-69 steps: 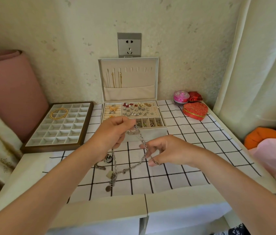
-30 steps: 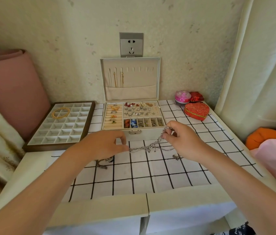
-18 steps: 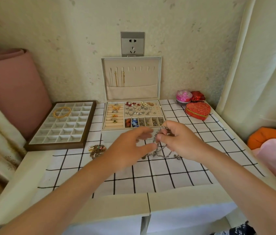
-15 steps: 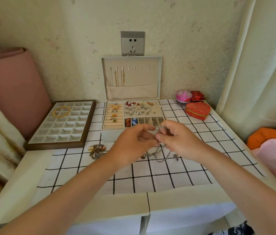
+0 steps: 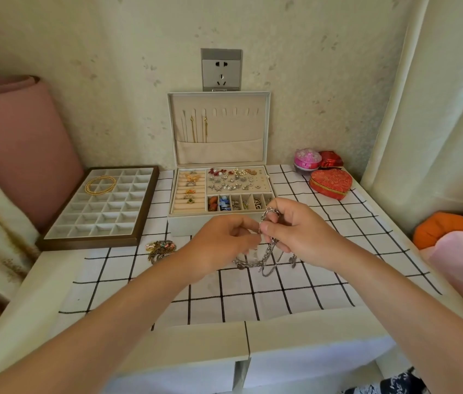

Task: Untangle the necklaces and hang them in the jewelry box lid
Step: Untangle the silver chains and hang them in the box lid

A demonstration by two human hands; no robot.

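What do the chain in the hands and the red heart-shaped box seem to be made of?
The chain: probably metal, silver-toned and shiny; its grey links glint. The heart-shaped box: apparently covered in red patterned fabric with slight sheen, gold-coloured band at the seam; core hidden.

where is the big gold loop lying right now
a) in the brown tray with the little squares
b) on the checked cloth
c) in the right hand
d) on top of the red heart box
a: the gold loop lies across the compartments near the far left corner of the brown tray, which sits left of the jewelry box.
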